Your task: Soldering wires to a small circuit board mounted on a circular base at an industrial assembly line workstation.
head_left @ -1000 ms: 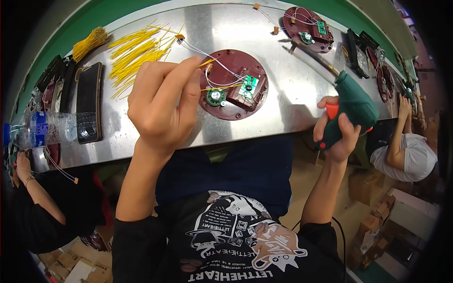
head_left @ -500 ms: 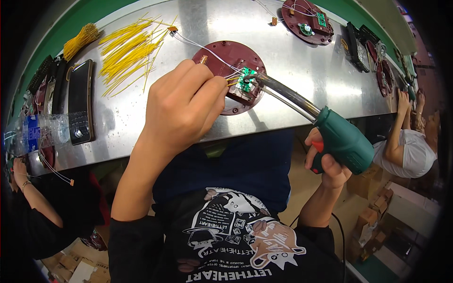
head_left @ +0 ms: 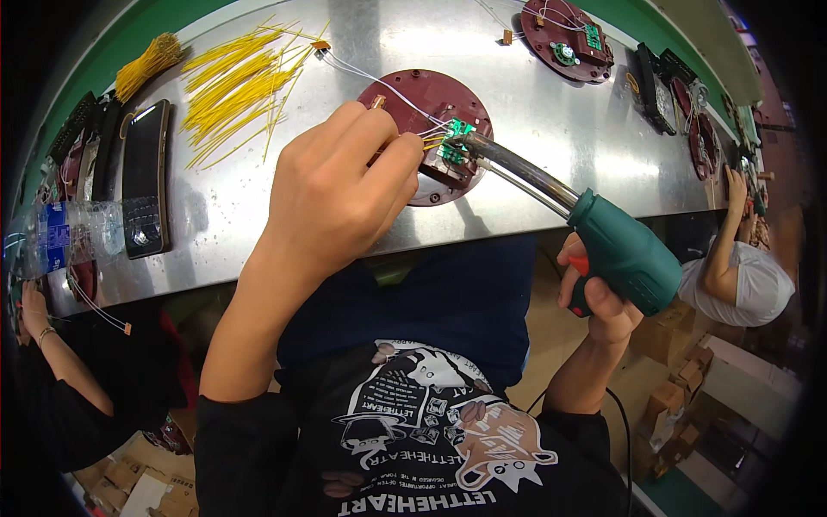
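A round maroon plastic housing [head_left: 405,95] lies on the metal bench, with a small green circuit board [head_left: 455,140] at its right side. White wires run from the board to a small brown connector piece [head_left: 320,46]. My left hand [head_left: 336,185] is closed over the housing's left part, pinching thin yellow wires [head_left: 427,144] whose ends reach the board. In my right hand [head_left: 603,297] is a green soldering gun [head_left: 627,250], its grip held with fingers by the red trigger. The gun's dark tip touches or hovers right at the board; which one, I cannot tell.
Loose yellow wires [head_left: 233,95] and a tied yellow bundle [head_left: 148,65] lie left of the housing. A phone [head_left: 146,181] and a plastic bottle [head_left: 77,233] are farther left. Another wired maroon housing [head_left: 551,26] sits at the upper right. Other people work at both sides.
The housing and my left hand sit slightly farther right in the picture. The soldering gun's tip stays at the board, and both hands keep their hold.
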A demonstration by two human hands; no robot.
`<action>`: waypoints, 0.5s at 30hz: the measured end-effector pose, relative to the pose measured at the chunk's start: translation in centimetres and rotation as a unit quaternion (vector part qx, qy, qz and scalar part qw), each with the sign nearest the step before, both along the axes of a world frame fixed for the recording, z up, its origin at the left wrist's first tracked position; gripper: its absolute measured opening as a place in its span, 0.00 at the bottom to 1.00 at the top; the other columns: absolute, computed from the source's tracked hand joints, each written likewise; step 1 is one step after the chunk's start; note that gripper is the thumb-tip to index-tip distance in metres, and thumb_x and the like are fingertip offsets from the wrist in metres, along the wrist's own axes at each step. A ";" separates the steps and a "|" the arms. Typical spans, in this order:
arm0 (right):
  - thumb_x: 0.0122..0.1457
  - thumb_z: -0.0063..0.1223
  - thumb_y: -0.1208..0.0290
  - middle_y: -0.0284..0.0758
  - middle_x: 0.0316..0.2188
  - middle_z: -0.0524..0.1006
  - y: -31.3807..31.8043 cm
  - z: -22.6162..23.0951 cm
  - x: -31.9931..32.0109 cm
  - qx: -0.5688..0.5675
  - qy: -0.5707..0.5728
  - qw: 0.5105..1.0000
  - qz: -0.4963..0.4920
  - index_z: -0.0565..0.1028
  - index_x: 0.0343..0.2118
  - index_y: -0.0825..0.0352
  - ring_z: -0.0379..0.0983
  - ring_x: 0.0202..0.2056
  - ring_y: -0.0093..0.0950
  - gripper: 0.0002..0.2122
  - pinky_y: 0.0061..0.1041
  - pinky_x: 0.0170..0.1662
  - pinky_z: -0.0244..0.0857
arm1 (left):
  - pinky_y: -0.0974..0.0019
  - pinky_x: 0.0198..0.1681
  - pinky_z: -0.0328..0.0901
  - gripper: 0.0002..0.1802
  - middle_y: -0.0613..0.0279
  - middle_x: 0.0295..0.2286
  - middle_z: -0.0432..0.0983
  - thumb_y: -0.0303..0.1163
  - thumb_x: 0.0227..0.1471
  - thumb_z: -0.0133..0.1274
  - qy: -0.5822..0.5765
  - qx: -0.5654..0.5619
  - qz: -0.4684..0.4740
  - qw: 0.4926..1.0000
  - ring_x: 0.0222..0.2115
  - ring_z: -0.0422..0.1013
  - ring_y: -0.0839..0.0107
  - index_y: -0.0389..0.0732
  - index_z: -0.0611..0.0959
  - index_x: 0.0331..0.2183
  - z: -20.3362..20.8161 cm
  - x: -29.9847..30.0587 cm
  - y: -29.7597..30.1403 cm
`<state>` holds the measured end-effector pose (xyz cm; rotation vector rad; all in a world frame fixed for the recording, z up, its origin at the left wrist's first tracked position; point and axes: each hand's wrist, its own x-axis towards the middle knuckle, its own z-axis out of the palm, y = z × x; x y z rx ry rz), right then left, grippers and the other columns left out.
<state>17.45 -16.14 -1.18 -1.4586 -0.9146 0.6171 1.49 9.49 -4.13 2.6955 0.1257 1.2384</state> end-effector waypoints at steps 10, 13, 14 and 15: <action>0.54 0.59 0.62 0.48 0.30 0.73 0.2 0.2 0.2 0.000 0.033 0.999 0.001 0.72 0.45 0.79 0.69 0.14 0.27 0.24 0.20 0.17 0.60 | 0.66 0.22 0.63 0.09 0.64 0.22 0.65 0.23 0.34 0.60 0.014 0.002 0.006 1.000 0.23 0.66 0.68 0.38 0.78 0.24 0.1 -0.1 -0.1; 0.54 0.59 0.62 0.48 0.30 0.72 0.5 0.4 -0.1 -0.002 0.052 0.999 -0.011 0.71 0.43 0.80 0.69 0.14 0.27 0.23 0.20 0.17 0.60 | 0.66 0.21 0.63 0.09 0.64 0.22 0.65 0.23 0.34 0.60 0.014 0.002 0.005 1.000 0.23 0.66 0.68 0.38 0.78 0.24 0.0 -0.1 0.0; 0.54 0.59 0.62 0.48 0.30 0.72 0.6 0.5 -0.1 -0.003 0.060 0.998 -0.018 0.71 0.42 0.80 0.68 0.14 0.27 0.23 0.20 0.17 0.60 | 0.66 0.21 0.63 0.09 0.64 0.22 0.65 0.23 0.34 0.60 0.014 0.002 0.004 1.000 0.23 0.66 0.68 0.38 0.78 0.24 0.0 -0.1 0.0; 0.54 0.59 0.62 0.48 0.30 0.72 0.6 0.6 -0.1 -0.003 0.060 0.998 -0.018 0.71 0.42 0.80 0.68 0.14 0.27 0.23 0.20 0.17 0.60 | 0.66 0.21 0.63 0.09 0.64 0.22 0.65 0.23 0.34 0.60 0.014 0.002 0.004 1.000 0.23 0.66 0.68 0.38 0.78 0.24 -0.1 -0.1 0.0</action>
